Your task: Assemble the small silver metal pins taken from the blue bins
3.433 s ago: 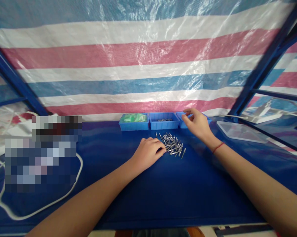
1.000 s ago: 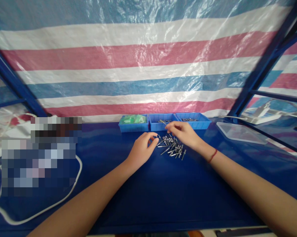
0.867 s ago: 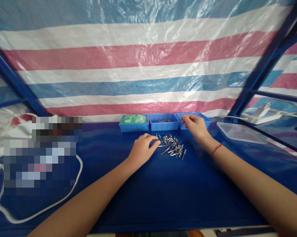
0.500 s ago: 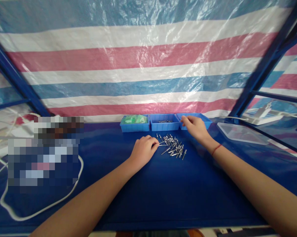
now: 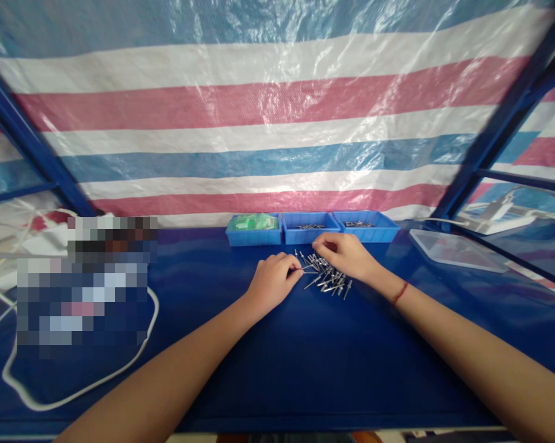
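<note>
A loose pile of silver blind rivets [image 5: 326,277] lies on the blue tabletop in front of me. At its left edge, my left hand [image 5: 274,282] rests low with thumb and forefinger pinched together, and a thin rivet [image 5: 309,267] sticks out from the fingertips. My right hand [image 5: 346,255] hovers over the pile's upper right side, its fingers curled and closed, hiding some rivets; what is in them, if anything, I cannot make out. Behind the hands, rivets lie in the middle blue bin [image 5: 309,236] and in the right blue bin [image 5: 374,234].
The left blue bin [image 5: 253,237] holds green and clear plastic packets. A translucent lid [image 5: 457,249] lies at right, near a white power strip [image 5: 499,215]. A white cable [image 5: 88,394] loops around a blurred-out area at left. Blue frame posts [image 5: 485,141] and a striped sheet stand behind.
My right hand has moved from above the right bin down and left to the pile, uncovering the rivets in that bin. My left hand has barely moved.
</note>
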Action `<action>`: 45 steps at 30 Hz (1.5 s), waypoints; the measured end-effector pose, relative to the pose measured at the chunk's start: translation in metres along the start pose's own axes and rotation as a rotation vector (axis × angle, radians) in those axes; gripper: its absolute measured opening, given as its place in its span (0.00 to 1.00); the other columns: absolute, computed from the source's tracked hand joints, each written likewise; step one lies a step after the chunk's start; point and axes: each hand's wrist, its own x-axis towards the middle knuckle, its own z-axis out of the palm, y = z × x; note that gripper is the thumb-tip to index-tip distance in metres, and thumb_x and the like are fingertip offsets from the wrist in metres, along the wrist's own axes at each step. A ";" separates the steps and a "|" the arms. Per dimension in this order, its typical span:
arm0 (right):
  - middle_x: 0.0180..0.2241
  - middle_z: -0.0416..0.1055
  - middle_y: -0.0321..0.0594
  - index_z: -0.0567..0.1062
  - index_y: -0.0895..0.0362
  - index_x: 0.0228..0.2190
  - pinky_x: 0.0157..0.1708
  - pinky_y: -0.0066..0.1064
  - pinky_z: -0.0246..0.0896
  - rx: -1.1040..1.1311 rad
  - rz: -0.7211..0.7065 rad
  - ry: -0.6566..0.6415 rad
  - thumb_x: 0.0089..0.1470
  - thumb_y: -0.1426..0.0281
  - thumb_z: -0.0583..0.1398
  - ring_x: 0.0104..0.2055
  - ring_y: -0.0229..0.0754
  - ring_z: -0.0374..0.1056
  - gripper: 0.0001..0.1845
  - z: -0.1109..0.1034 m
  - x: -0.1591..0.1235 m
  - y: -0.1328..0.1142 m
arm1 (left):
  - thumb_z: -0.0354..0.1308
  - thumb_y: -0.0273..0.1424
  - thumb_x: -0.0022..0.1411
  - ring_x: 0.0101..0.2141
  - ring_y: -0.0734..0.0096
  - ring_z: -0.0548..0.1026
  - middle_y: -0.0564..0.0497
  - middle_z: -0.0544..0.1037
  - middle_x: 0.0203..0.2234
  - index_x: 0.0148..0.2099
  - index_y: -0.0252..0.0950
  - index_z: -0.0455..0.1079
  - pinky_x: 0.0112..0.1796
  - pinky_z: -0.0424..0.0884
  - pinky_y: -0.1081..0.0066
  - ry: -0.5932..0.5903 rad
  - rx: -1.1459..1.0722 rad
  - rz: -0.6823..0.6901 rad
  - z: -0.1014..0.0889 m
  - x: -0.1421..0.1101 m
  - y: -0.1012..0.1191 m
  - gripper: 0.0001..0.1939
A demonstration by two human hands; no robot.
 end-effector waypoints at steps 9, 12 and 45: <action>0.27 0.72 0.38 0.75 0.60 0.31 0.26 0.28 0.60 0.276 -0.020 -0.100 0.47 0.69 0.58 0.25 0.35 0.64 0.09 0.010 -0.002 0.002 | 0.50 0.31 0.61 0.34 0.70 0.73 0.52 0.76 0.32 0.37 0.37 0.69 0.38 0.66 0.71 0.098 -0.260 -0.015 0.000 0.002 -0.006 0.08; 0.27 0.72 0.38 0.75 0.59 0.29 0.25 0.27 0.59 0.313 -0.026 -0.099 0.48 0.67 0.59 0.25 0.34 0.63 0.09 0.010 -0.002 -0.002 | 0.49 0.31 0.62 0.35 0.70 0.73 0.51 0.76 0.33 0.38 0.37 0.69 0.39 0.67 0.71 0.100 -0.293 0.000 0.000 0.002 -0.006 0.09; 0.23 0.68 0.37 0.73 0.59 0.26 0.21 0.28 0.54 0.475 0.332 0.354 0.48 0.63 0.56 0.21 0.34 0.59 0.12 -0.002 0.010 0.033 | 0.50 0.34 0.62 0.44 0.61 0.70 0.48 0.73 0.42 0.50 0.42 0.68 0.43 0.64 0.60 0.039 -0.001 0.055 0.002 -0.004 0.003 0.15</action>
